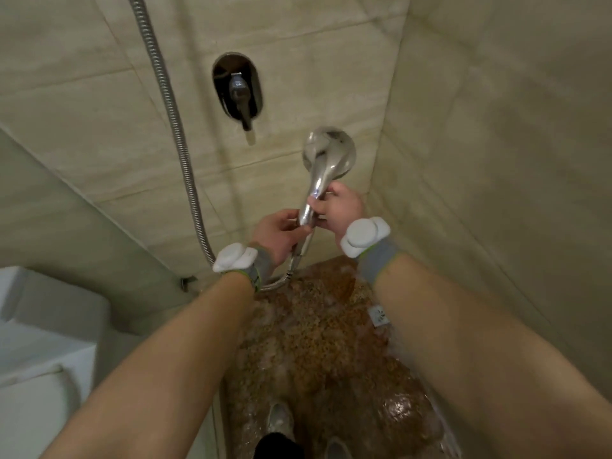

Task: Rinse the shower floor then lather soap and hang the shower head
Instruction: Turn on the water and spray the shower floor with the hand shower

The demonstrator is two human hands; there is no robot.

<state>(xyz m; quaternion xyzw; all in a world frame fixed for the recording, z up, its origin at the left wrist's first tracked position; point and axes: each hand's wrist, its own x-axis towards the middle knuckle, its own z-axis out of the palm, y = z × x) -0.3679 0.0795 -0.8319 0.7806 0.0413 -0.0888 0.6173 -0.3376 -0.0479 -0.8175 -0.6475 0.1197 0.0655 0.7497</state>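
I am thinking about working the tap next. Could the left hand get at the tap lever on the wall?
Probably yes. Bare wall lies between the left hand and the tap lever; the hose hangs to the side. But the hand grips the shower head, so it must let go first.

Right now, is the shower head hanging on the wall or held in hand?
Held, not hung. The left hand and right hand both grip the handle of the shower head.
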